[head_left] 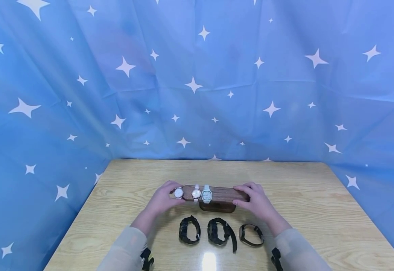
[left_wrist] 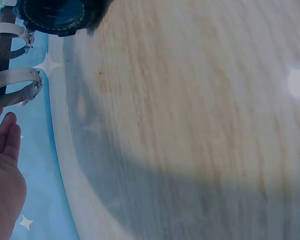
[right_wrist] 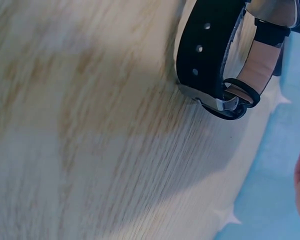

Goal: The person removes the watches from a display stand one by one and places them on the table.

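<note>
A dark wooden watch stand (head_left: 222, 194) lies crosswise on the table, its long bar above a smaller base (head_left: 217, 207). My left hand (head_left: 161, 198) grips the bar's left end, thumb and fingers on either side of a white round-dial watch (head_left: 178, 193). Beside it the bar carries a second white-strapped watch (head_left: 196, 194) and a pale mint square watch (head_left: 206, 195). At the other end, my right hand (head_left: 256, 199) holds the bar between thumb and fingers. The left wrist view shows the white watch's band (left_wrist: 27, 85) looped round the bar; in the right wrist view only part of the hand appears.
Nearer the front of the wooden table (head_left: 115, 210) lie a black chunky watch (head_left: 183, 230), another black watch (head_left: 213, 231) with its strap trailing right, and a slim black leather-strapped watch (head_left: 242, 234). A blue star-patterned curtain (head_left: 230, 113) hangs behind and beside the table.
</note>
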`<act>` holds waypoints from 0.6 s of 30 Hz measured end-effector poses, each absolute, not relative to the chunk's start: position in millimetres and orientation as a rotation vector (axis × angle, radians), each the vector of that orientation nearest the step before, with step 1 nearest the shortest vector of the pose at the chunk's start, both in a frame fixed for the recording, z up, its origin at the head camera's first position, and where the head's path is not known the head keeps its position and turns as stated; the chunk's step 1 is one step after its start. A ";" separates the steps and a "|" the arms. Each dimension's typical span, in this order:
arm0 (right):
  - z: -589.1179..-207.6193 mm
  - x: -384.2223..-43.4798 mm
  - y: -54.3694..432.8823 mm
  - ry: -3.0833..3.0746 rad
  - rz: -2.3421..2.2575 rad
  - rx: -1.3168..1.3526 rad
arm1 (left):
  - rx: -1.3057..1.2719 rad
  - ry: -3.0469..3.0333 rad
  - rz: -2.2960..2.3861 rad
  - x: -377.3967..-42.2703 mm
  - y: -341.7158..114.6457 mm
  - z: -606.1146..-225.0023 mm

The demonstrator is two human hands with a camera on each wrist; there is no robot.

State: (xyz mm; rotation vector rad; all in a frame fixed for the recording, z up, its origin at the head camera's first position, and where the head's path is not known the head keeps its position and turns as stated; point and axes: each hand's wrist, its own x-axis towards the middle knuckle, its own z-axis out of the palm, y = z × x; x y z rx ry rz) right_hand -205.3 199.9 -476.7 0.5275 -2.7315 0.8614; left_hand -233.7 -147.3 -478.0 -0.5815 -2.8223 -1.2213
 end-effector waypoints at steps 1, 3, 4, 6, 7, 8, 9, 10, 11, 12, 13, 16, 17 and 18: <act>-476.3 -205.1 199.6 -2.734 0.866 0.527 | -0.580 -2.815 -1.232 -233.1 -148.0 -478.5; -476.1 -205.0 199.0 -2.742 0.869 0.521 | -0.563 -2.812 -1.245 -231.6 -149.3 -479.7; -476.1 -205.2 198.8 -2.744 0.869 0.520 | -0.556 -2.811 -1.249 -230.6 -149.9 -479.9; -476.1 -205.4 198.4 -2.751 0.875 0.514 | -0.538 -2.814 -1.259 -228.5 -151.0 -480.6; -476.2 -205.7 198.6 -2.752 0.874 0.513 | -0.523 -2.821 -1.269 -227.2 -151.3 -480.5; -476.1 -205.7 198.8 -2.755 0.876 0.509 | -0.510 -2.829 -1.275 -226.1 -151.8 -481.0; -476.5 -206.0 199.1 -2.753 0.871 0.512 | -0.503 -2.833 -1.281 -225.1 -152.2 -481.1; -476.5 -206.1 199.5 -2.754 0.868 0.508 | -0.495 -2.839 -1.287 -224.3 -152.6 -481.3; -476.6 -206.2 199.8 -2.756 0.865 0.504 | -0.488 -2.842 -1.292 -223.6 -153.0 -482.0; -476.6 -206.2 200.0 -2.754 0.864 0.504 | -0.488 -2.843 -1.287 -222.6 -153.5 -482.6; -476.9 -206.5 200.2 -2.754 0.861 0.505 | -0.489 -2.841 -1.289 -221.8 -154.0 -483.4; -476.8 -206.3 200.3 -2.758 0.857 0.508 | -0.495 -2.823 -1.323 -218.9 -156.2 -486.1; -476.5 -206.3 200.3 -2.759 0.858 0.509 | -0.498 -2.813 -1.335 -217.9 -157.2 -487.5; -476.3 -206.4 200.3 -2.758 0.862 0.508 | -0.506 -2.801 -1.351 -216.6 -158.2 -488.7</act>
